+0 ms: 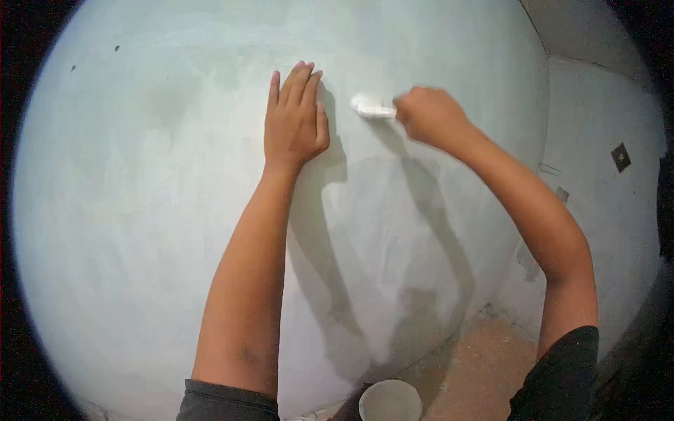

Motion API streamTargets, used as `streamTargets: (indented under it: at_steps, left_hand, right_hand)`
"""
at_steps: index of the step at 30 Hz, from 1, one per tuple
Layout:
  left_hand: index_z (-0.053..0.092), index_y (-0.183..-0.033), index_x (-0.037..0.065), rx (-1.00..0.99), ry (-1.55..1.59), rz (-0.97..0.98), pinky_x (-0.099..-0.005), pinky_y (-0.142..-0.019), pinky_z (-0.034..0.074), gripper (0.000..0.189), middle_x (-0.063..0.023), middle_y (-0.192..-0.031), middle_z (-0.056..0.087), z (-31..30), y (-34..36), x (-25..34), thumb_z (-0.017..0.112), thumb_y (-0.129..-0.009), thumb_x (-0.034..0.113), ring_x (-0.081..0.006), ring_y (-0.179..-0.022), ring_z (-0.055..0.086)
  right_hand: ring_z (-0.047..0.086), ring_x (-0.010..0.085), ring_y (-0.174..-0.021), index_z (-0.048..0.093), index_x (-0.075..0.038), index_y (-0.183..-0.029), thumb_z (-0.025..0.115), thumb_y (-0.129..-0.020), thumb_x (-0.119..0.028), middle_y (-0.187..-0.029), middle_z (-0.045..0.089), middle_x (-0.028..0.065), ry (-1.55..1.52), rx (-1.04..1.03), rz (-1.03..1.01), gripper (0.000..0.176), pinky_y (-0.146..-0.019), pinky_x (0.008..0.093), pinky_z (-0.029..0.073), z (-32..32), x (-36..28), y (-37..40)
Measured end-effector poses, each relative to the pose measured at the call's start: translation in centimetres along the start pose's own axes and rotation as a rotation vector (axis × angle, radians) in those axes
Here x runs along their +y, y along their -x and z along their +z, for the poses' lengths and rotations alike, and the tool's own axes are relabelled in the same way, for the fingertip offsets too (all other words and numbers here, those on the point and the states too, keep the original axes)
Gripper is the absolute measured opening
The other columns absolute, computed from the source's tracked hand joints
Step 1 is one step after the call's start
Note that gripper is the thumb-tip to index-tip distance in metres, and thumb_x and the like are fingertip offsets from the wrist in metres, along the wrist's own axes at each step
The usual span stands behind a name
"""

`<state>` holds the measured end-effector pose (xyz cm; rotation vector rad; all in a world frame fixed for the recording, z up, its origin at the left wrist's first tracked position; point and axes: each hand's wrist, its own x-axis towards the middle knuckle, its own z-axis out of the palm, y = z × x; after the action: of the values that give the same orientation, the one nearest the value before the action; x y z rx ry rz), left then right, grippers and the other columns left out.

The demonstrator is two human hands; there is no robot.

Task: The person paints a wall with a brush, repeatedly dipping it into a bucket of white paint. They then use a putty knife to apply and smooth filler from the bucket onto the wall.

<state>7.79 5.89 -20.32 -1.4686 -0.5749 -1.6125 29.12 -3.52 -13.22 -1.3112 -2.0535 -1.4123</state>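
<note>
My left hand (293, 123) rests against a pale, whitish wall (161, 189), palm toward it and fingers stretched upward. To its right, my right hand (430, 116) is closed around the handle of a paintbrush (368, 107). The brush points left, and its white-coated head is at the wall's surface a short way from my left hand. Most of the handle is hidden inside my fist. Shadows of both arms fall on the wall below.
A round container (390, 401), whitish inside, stands low at the bottom edge. Brownish floor (488, 358) shows beside it. On the right, another wall meets this one at a corner and carries a small dark square plate (620, 158). Two small dark marks dot the upper left.
</note>
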Motion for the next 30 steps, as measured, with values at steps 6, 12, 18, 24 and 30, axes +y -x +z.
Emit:
streamTargets:
  at_steps: [6, 12, 18, 24, 30]
  left_hand:
    - [0.047, -0.132, 0.003, 0.009, -0.008, 0.028, -0.05, -0.117, 0.017, 0.047, -0.0145, -0.138, 0.047, 1.1, 0.1, -4.5, 0.043, -0.086, 0.013, -0.0284, -0.136, 0.037]
    - [0.048, -0.13, 0.003, 0.035, 0.033, 0.02, -0.0514, -0.116, 0.018, 0.046, -0.0145, -0.137, 0.048, 1.4, -0.1, -5.4, 0.042, -0.085, 0.012, -0.0302, -0.134, 0.039]
    - [0.048, -0.129, 0.003, 0.077, 0.053, 0.009, -0.0517, -0.116, 0.019, 0.046, -0.0146, -0.135, 0.048, 1.6, -0.2, -5.3, 0.043, -0.084, 0.012, -0.0305, -0.134, 0.039]
    - [0.049, -0.129, 0.003, 0.077, 0.073, -0.002, -0.0526, -0.115, 0.02, 0.047, -0.0144, -0.135, 0.049, 1.6, -0.2, -5.1, 0.043, -0.083, 0.011, -0.0306, -0.133, 0.041]
    - [0.049, -0.129, 0.004, 0.078, 0.051, -0.009, -0.0518, -0.116, 0.02, 0.046, -0.014, -0.135, 0.049, 1.1, -0.1, -4.9, 0.04, -0.085, 0.013, -0.0306, -0.133, 0.04]
  right_hand:
    - [0.064, 0.0332, -0.072, 0.069, -0.005, -0.074, 0.068, -0.074, -0.01, -0.073, 0.065, 0.0146, -0.054, -0.166, -0.013, 0.005, -0.062, 0.0435, 0.05, 1.7, -3.0, -1.3]
    - [0.067, 0.03, -0.082, 0.071, -0.011, -0.079, 0.077, -0.063, -0.015, -0.083, 0.069, 0.0103, 0.011, -0.069, 0.086, 0.018, -0.07, 0.0419, 0.053, -1.6, -1.8, -8.5]
    - [0.066, 0.0246, -0.074, 0.07, -0.01, -0.072, 0.078, -0.063, -0.014, -0.073, 0.068, 0.0092, 0.046, 0.122, 0.116, 0.013, -0.066, 0.0404, 0.051, -4.2, -0.6, -13.1]
    - [0.069, 0.0305, -0.081, 0.07, -0.005, -0.076, 0.068, -0.073, -0.017, -0.083, 0.07, 0.0166, 0.326, 0.503, 0.265, 0.012, -0.07, 0.0409, 0.055, -5.5, 1.3, -16.0]
    - [0.066, 0.0325, -0.08, 0.067, -0.003, -0.08, 0.06, -0.076, 0.0, -0.081, 0.067, 0.0152, 0.198, 0.404, -0.028, 0.009, -0.069, 0.0445, 0.052, -3.1, -1.5, -11.5]
